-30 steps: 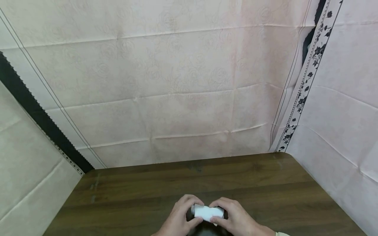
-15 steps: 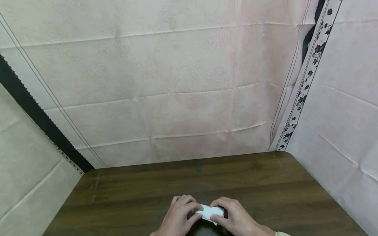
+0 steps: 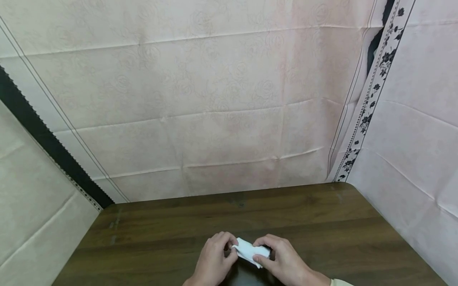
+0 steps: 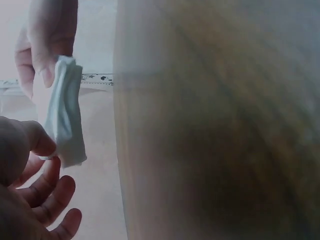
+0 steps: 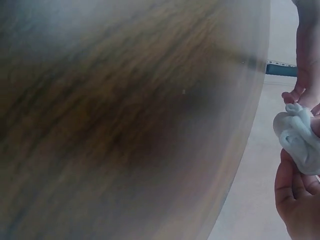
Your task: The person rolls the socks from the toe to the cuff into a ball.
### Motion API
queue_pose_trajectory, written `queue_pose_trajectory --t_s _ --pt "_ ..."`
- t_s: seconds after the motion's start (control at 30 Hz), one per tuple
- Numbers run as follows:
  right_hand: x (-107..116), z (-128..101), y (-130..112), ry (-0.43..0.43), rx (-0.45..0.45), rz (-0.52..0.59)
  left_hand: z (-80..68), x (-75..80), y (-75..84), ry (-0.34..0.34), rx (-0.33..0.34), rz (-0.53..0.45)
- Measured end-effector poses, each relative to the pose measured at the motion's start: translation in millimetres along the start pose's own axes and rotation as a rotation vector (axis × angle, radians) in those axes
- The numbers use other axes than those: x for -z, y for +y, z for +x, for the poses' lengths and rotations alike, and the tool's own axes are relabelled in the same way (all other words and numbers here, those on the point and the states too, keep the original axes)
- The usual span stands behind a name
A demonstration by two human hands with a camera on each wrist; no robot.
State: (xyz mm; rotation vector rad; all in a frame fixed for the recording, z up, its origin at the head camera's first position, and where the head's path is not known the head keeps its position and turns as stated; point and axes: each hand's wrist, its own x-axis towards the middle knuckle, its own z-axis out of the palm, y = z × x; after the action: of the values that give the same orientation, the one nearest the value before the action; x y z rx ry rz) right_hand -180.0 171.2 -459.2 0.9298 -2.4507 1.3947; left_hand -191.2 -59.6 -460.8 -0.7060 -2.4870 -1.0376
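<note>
A small rolled white cloth [image 3: 248, 250] spans the space between my two hands, low in the head view and over the table. My left hand [image 3: 216, 254] pinches its left end between thumb and fingertips. In the left wrist view the other fingers [image 4: 57, 200] are spread loosely below the cloth. My right hand [image 3: 282, 256] grips the cloth's right end, thumb on the near side and fingers over the far side. Layered folds show at the end of the roll in the right wrist view, where part of the cloth is cut off by the frame edge.
The brown wood-grain table [image 3: 161, 230] lies beneath the hands. Pale patterned sheets hang behind it [image 3: 214, 139] and along both sides. A dark strip [image 3: 53, 139] runs down the left corner, and a floral border [image 3: 365, 115] down the right.
My left hand has let its hold shift to a fingertip pinch at the cloth's end and moved slightly up. The cloth has turned, its left end now higher. The right hand keeps its grip.
</note>
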Motion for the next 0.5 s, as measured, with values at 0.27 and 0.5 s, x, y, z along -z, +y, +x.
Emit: queue_pose_trajectory --t_s 0.27,0.5 --pt "-2 2 -5 0.057 0.054 0.009 1.3 4.1 -6.9 -0.072 0.192 -0.125" --pt "-11 2 -7 0.123 0.180 0.017 -0.1 6.7 -13.4 -0.199 0.248 -0.338"
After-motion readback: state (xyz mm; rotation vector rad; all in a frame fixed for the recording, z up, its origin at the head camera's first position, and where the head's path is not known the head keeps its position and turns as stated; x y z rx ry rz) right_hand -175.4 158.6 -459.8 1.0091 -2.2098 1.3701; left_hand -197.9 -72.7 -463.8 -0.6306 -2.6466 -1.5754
